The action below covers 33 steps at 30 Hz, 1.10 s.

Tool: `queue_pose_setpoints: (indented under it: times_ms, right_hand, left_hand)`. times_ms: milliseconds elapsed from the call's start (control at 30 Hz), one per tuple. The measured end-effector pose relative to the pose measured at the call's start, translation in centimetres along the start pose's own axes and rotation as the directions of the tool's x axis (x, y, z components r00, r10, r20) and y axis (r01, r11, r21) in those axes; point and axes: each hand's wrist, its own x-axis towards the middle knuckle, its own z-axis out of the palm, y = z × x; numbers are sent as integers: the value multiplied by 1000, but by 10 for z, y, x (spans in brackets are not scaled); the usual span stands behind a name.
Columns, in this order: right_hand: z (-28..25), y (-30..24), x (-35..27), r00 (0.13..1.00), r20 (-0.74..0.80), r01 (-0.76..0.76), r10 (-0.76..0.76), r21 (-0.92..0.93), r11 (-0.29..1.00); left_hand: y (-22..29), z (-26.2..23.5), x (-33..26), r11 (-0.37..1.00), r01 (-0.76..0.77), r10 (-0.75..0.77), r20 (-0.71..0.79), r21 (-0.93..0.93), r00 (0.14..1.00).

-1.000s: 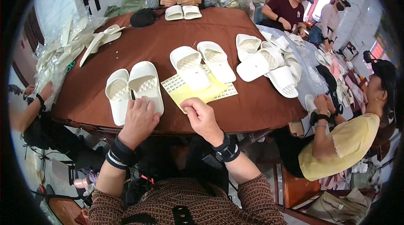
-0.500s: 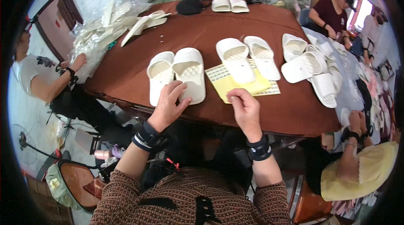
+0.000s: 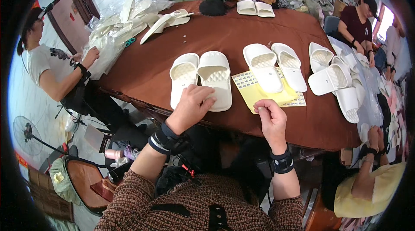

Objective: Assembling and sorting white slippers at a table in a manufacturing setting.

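Just now the left hand (image 3: pixel 189 107) has turned. A second ago it lay flat with its fingers pointing away; now the fingers bend toward the right slipper (image 3: pixel 219 88). The right hand (image 3: pixel 273 120) stays by the low corner of the sheet (image 3: pixel 248 94). The left slipper (image 3: pixel 183 88), the right slipper and the next pair (image 3: pixel 267 73) have not moved on the brown surface (image 3: pixel 212 30). So it looks like only the hands are busy here, and the slippers just wait.

The left grip is loose — fingers half bent, thumb held apart, nothing seen in it. It is over the heel end of the right slipper; I can't tell if it touches. The right grip looks like a pinch, but I can't tell if it is closed or has a tiny thing in it.

Now the writing. The sheet is yellow, with rows of small white labels, all with the same dark print; the yellow part has no labels. The left slipper has a small dark mark inside — I see none on the right slipper, but the left hand hides some of it. One of the next pair has a mark too, and so does a slipper in the heap (image 3: pixel 330 81).
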Motion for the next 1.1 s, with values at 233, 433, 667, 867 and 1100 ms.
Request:
queue_pose_setpoints:
  times_ms: [233, 433, 667, 867, 1100]
  right_hand:
    - [-4, 1, 3, 1000, 21, -12, 12, -5, 1000]
    - [-1, 3, 5, 999, 31, -19, 19, -9, 1000]
    - [-3, 4, 2, 1000, 23, 16, -15, -14, 1000]
    - [0, 3, 3, 999, 35, -5, 5, -18, 1000]
    - [-3, 2, 2, 998, 67, -7, 9, -34, 999]
  left_hand:
    - [-45, -46, 37, 949, -22, 31, -24, 314, 999]
    - [-66, -55, 65, 894, -232, 130, 273, 384, 953]
    - [-72, -52, 85, 957, -136, 47, 326, 255, 944]
    - [-72, -39, 100, 881, -65, -184, 464, 470, 866]
    - [-69, -17, 103, 741, -285, 60, 363, 608, 930]
